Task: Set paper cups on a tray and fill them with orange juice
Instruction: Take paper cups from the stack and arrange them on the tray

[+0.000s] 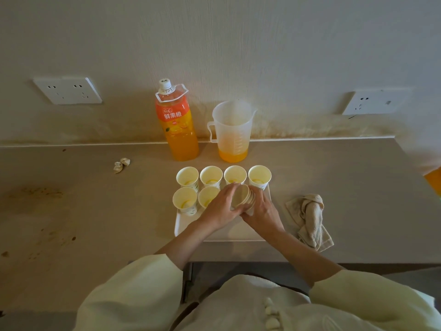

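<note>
A white tray (222,231) lies on the counter with several paper cups (187,176) standing on it in two rows, each with a little orange juice at the bottom. Above the tray's middle I hold a nested stack of paper cups (243,197) on its side. My left hand (220,206) grips the stack's open end and my right hand (262,210) grips its base end. An orange juice bottle (176,125) with its cap on and a clear measuring jug (232,132) holding some juice stand behind the tray by the wall.
A crumpled beige cloth (309,217) lies right of the tray. A small crumpled wad (121,164) sits on the counter to the left. Stains mark the left counter. An orange object (433,180) peeks in at the right edge. Wall sockets (68,90) flank the scene.
</note>
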`<state>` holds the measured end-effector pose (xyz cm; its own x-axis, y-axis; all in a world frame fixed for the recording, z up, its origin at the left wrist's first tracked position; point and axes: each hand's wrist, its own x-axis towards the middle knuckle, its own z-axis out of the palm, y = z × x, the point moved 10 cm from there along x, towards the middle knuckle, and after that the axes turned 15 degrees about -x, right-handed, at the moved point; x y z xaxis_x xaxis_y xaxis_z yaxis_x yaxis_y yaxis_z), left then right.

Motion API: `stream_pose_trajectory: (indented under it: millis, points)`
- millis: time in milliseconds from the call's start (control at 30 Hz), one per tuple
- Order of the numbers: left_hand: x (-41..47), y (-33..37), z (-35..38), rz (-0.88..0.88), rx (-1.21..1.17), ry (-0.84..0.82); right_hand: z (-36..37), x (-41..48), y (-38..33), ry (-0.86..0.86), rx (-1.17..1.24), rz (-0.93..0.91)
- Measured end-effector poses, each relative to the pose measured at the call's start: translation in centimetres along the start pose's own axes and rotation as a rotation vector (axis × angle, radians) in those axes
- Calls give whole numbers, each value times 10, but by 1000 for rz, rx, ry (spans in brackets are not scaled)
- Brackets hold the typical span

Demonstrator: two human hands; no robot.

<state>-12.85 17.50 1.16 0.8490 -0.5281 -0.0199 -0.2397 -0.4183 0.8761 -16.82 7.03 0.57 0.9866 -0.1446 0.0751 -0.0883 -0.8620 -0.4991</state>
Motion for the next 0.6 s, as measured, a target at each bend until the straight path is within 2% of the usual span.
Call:
stream_pose_trajectory:
  millis: [200, 600]
  points:
    - [7, 4, 12, -45, -66, -27, -16, -9, 6, 70, -2, -6]
    - [13, 7, 17, -73, -78, -21, -18, -13, 15, 58, -52, 10]
